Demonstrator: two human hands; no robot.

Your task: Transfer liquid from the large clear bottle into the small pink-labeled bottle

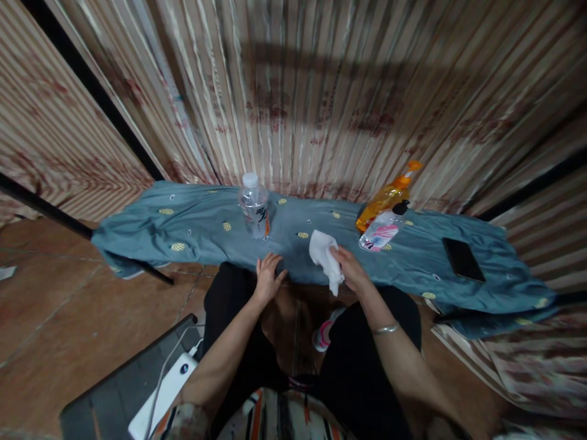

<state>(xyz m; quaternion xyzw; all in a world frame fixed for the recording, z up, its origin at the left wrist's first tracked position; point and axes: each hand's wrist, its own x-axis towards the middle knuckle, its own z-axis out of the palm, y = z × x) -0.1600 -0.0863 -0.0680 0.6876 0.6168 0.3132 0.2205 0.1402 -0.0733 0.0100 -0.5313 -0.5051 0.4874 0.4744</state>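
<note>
My right hand [351, 269] is closed on a crumpled white tissue [324, 253], which hangs over the near part of the cloth-covered table. Resting at the table's front edge, my left hand [269, 276] has its fingers spread and holds nothing. Just beyond it an upright clear plastic bottle [255, 211] with a white cap stands on the teal cloth [206, 223]. To the right of the tissue are an orange pump bottle [383, 205] and a clear bottle with a pink label and black cap [383, 231].
A black phone [463, 260] lies flat near the right end of the table. Striped curtains [293, 91] hang behind, with dark metal poles [87, 67] at the sides. At lower left, a white power bank [162, 391] with a cable sits on a dark slatted seat [114, 385].
</note>
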